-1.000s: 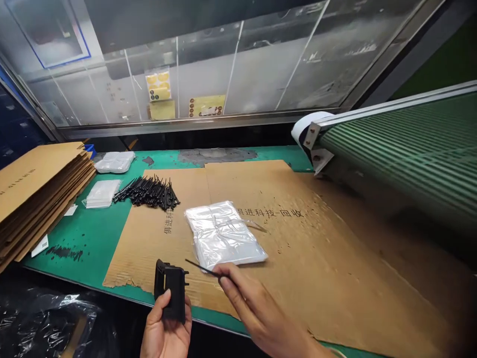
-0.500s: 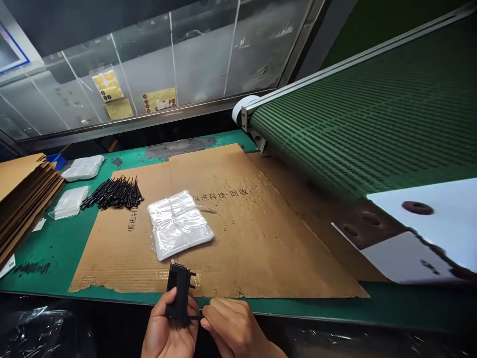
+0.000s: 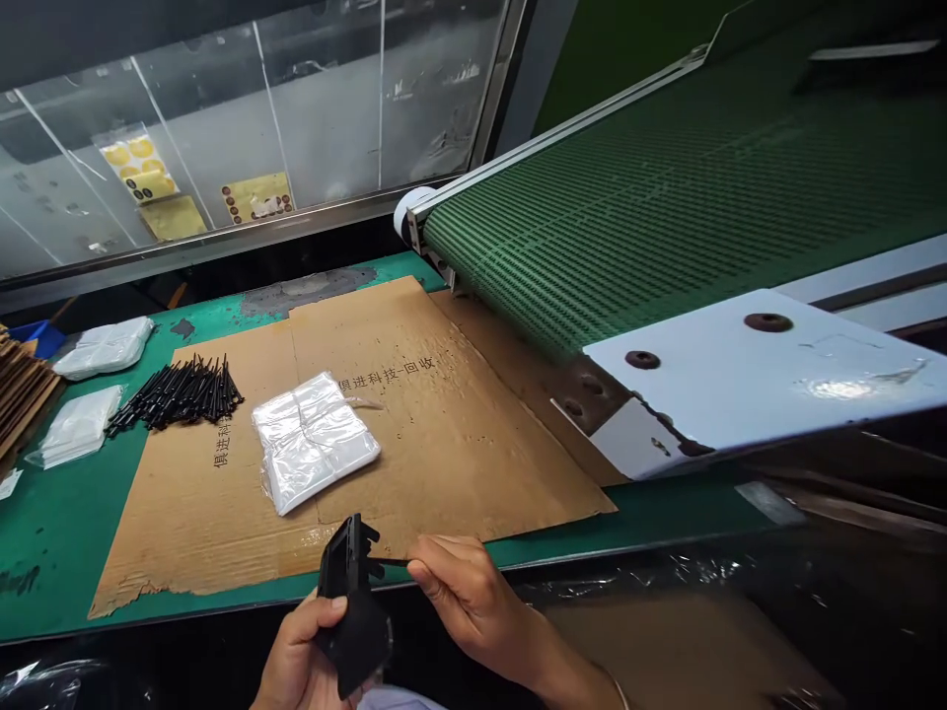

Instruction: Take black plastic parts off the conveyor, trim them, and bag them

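Note:
My left hand (image 3: 300, 646) is closed around a black plastic housing (image 3: 355, 621), held tilted at the front edge of the bench. Short prongs stick out from the housing's right side near its top. My right hand (image 3: 473, 602) pinches a thin black rod (image 3: 396, 562), whose far end meets the housing beside those prongs; whether it sits inside or only touches, I cannot tell. Behind them a tied stack of clear plastic bags (image 3: 315, 439) lies on a flat cardboard sheet (image 3: 444, 463). A pile of black rods (image 3: 182, 391) lies at the sheet's left edge.
A green conveyor belt (image 3: 628, 197) slopes up to the right, with a white side plate (image 3: 702, 385) at its lower end. More bag stacks (image 3: 104, 347) and folded cardboard (image 3: 22, 394) lie on the left of the green bench (image 3: 66, 532). A glazed panel (image 3: 332, 128) stands behind.
The view has swung to the right. My left hand has turned the housing, showing more of its lower face. My right hand has moved from the housing's lower end up to its prongs.

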`<state>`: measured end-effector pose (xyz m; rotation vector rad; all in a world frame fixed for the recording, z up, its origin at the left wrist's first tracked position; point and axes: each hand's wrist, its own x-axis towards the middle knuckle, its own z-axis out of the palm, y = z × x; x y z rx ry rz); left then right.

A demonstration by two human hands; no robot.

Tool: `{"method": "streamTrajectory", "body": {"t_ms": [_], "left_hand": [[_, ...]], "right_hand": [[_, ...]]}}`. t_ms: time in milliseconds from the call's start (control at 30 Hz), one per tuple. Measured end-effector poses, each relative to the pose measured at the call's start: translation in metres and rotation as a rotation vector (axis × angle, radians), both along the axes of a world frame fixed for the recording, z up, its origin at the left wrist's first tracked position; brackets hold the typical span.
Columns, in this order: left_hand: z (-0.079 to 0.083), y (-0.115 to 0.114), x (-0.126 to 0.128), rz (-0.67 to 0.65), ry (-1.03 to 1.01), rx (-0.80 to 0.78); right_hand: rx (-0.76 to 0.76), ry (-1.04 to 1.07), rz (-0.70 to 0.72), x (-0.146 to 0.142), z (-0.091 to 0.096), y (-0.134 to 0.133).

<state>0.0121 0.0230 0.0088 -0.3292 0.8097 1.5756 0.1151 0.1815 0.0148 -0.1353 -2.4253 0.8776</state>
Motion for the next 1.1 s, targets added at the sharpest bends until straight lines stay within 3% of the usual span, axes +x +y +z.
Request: {"method": "streamTrajectory", "body": {"t_ms": [133,333,567,900,1100], "left_hand": [[0.009,-0.002,-0.01,0.048,0.031,0.032],[0.012,-0.006,-0.017,0.09,0.04,0.068],[0.009,-0.011,-0.02,0.124,0.088,0.032],[0.011,-0.017,-0.028,0.21,0.094,-0.062],[0.009,-0.016,-0.024,0.254,0.116,-0.1]], "right_hand": [[0.009,-0.002,0.121,-0.002,0.005,-0.016],[0.151,0.021,0.159,-0.014,0.003,-0.039],[0.278,0.014,0.163,-0.025,0.01,-0.046],[0.296,-0.056,0.36,-0.012,0.006,-0.059],[0.194,-0.021,0.164,-0.014,0.014,-0.062]]}}
